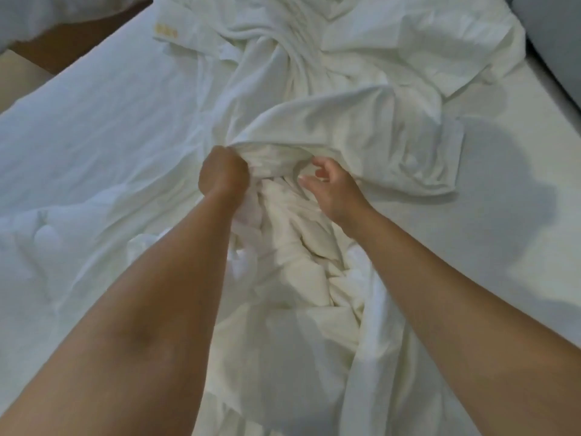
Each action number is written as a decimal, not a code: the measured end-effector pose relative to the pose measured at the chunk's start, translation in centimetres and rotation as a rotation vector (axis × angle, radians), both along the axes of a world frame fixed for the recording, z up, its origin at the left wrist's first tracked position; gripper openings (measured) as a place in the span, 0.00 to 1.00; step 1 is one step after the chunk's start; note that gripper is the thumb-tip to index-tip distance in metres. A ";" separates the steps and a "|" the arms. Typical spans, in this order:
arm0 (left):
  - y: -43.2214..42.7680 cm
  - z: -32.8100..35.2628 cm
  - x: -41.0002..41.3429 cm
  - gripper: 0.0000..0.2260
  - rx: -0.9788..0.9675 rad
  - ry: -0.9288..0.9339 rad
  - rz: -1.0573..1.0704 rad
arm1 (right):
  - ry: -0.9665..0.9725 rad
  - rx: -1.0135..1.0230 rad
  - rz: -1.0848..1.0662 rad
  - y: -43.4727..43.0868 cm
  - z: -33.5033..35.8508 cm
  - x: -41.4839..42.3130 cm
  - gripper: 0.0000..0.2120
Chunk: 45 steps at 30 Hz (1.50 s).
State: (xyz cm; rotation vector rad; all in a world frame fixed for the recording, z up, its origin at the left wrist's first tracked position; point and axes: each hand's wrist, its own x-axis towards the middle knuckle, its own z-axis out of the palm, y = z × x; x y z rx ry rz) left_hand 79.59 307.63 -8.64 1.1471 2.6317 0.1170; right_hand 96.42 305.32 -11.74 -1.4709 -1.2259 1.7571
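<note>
Both bare forearms are reaching forward from the lower corners, converging toward the middle. The left hand (224, 173) is clenching, knuckles up, round a bunch of sheet (314, 127) — the right hand (333, 187) is hovering just beside it, fingers loosely curled, thumb sticking out, gripping nothing.

The bed (94, 121) before me wears a lightly creased white fitted sheet. Past its far left edge I see brown floor (72, 48) and a beige surface (19, 80). Something grey-blue (553, 42) borders the far right corner.
</note>
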 end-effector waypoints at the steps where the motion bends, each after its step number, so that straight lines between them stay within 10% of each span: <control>1: -0.2 0.1 -1.9 0.16 0.021 -0.026 0.114 | -0.106 -0.013 0.081 -1.1 -0.7 -0.3 0.30; 5: -1.8 1.1 -5.4 0.16 -0.018 -0.048 0.286 | -0.248 -0.131 0.286 -5.4 -3.0 -1.2 0.33; 11: -1.3 2.7 -3.9 0.15 0.145 -0.005 0.211 | -0.147 0.025 -0.251 -4.2 0.5 -0.4 0.12; 16: -5.1 5.6 5.5 0.23 0.364 0.077 -0.403 | -0.012 0.035 -0.702 -6.4 6.8 8.7 0.11; 21: -7.3 6.9 18.1 0.29 -0.218 -0.734 -0.308 | 0.157 -0.023 -0.520 -11.2 10.8 13.9 0.09; 26: -7.0 10.3 22.8 0.17 0.215 -0.893 -0.261 | 0.200 -0.096 -0.570 -12.9 11.3 18.2 0.08; 30: -10.5 14.7 28.2 0.18 0.116 -0.938 -0.702 | 0.586 -0.224 -0.734 -14.2 11.0 20.8 0.05; 35: -11.2 14.1 31.1 0.20 -0.150 -0.775 -0.797 | 0.989 -0.392 -0.658 -14.1 10.9 24.4 0.25; 39: -13.1 13.3 31.3 0.21 -0.339 -0.633 -1.074 | 0.683 -0.540 -0.257 -11.2 11.2 26.0 0.15; 41: -13.8 13.1 30.3 0.21 -0.375 -0.573 -1.071 | 0.409 -0.283 -0.114 -11.0 11.3 26.4 0.10; 45: -11.4 13.0 27.5 0.26 -0.048 -0.660 -0.587 | 0.253 -0.020 -0.531 -9.2 10.9 26.9 0.16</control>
